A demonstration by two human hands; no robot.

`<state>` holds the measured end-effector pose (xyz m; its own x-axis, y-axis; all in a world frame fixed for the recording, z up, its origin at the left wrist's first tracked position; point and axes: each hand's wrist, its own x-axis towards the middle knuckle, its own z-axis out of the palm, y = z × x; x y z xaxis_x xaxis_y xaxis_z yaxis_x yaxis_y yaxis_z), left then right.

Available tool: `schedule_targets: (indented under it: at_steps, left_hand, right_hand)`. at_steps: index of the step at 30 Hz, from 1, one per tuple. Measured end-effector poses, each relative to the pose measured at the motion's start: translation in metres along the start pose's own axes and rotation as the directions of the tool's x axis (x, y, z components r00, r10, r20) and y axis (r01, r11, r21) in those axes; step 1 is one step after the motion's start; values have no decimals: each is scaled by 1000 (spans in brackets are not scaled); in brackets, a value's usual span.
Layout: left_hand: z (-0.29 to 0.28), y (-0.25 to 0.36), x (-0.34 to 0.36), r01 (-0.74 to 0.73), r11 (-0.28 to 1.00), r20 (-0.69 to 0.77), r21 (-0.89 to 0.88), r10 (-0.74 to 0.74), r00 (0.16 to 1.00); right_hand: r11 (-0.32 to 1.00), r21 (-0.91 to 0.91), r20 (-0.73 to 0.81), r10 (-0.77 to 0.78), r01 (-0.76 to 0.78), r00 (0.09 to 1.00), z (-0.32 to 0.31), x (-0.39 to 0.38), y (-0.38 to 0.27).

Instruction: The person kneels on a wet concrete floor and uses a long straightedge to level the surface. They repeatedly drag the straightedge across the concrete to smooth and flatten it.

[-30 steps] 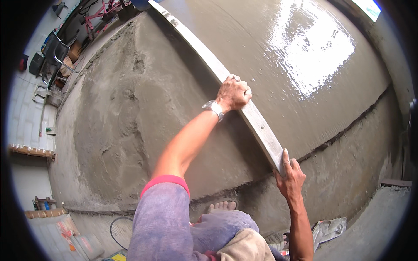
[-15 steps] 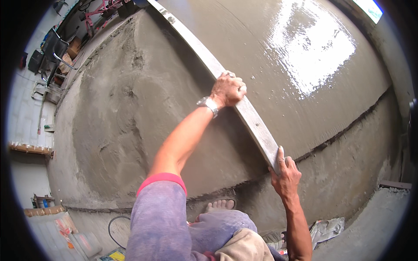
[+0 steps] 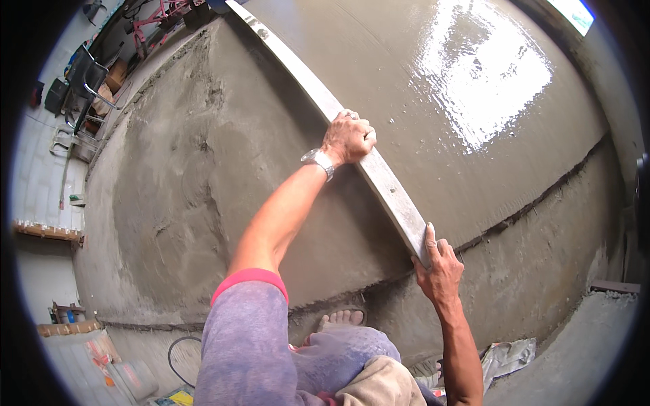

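Note:
A long, pale straightedge bar (image 3: 389, 186) lies slantwise across wet grey concrete (image 3: 325, 40), from the far left down to near my right hand. My left hand (image 3: 348, 138), with a silver watch at the wrist, is wrapped over the bar's middle, its fingers curled down the far side. At the near end, my right hand (image 3: 441, 271) grips the bar with the thumb at its left edge and the index finger stretched along its right side. Smooth, shiny concrete spreads to the right of the bar; to the left the surface is rougher and ridged.
My bare foot (image 3: 342, 318) is beside the near edge of the concrete. A black chair (image 3: 84, 78) and a pink bicycle frame (image 3: 152, 20) stand at the far left. A crumpled sack (image 3: 508, 358) lies at the lower right, and a dark cable (image 3: 177, 358) loops at the lower left.
Both hands and the bar have shifted slightly to the left, and a little away from me. My grip on the bar looks the same.

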<state>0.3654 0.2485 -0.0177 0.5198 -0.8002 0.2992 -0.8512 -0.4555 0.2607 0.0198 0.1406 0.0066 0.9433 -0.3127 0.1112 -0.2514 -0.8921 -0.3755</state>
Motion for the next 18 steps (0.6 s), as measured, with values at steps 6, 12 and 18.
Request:
schedule_targets:
  at_steps: [6,12,18]
  left_hand:
    - [-3,22,-6,-4,1000,56,-22,5,998]
    - [-2,-1,-12,-54,998,-32,-20,53,998]
    - [-3,7,-27,-84,995,-58,-58,81,995]
  right_hand:
    - [1000,3,18,23,-23,1000,-8,-18,9]
    - [1000,13,4,6,-6,1000,1,-7,-7]
    - [997,64,75,45,-50,996,-2,-28,-10]
